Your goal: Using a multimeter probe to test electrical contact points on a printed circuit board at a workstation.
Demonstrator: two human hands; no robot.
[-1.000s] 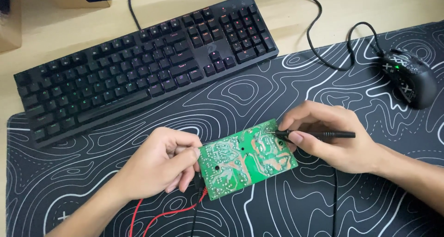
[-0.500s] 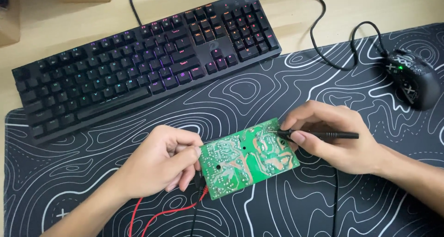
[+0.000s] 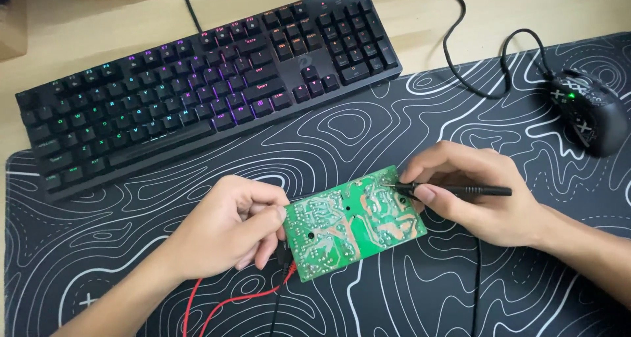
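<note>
Our left hand (image 3: 227, 228) pinches the green circuit board (image 3: 355, 222) at its edge. Our right hand (image 3: 476, 199) grips a black probe (image 3: 460, 190), its tip touching the board on the patterned mat (image 3: 394, 113).

Bare desk mat (image 3: 407, 127) is lying open between the keyboard (image 3: 204, 81) along the far edge and the green circuit board (image 3: 355, 222) at the middle. The mouse (image 3: 588, 110) and its looping cable (image 3: 490, 74) are crowding the far right corner. Red wires (image 3: 230, 301) are trailing toward the near edge beside the left hand (image 3: 227, 228); a black lead (image 3: 476, 278) is running nearward under the right hand (image 3: 473, 192), leaving the near right corner open.
</note>
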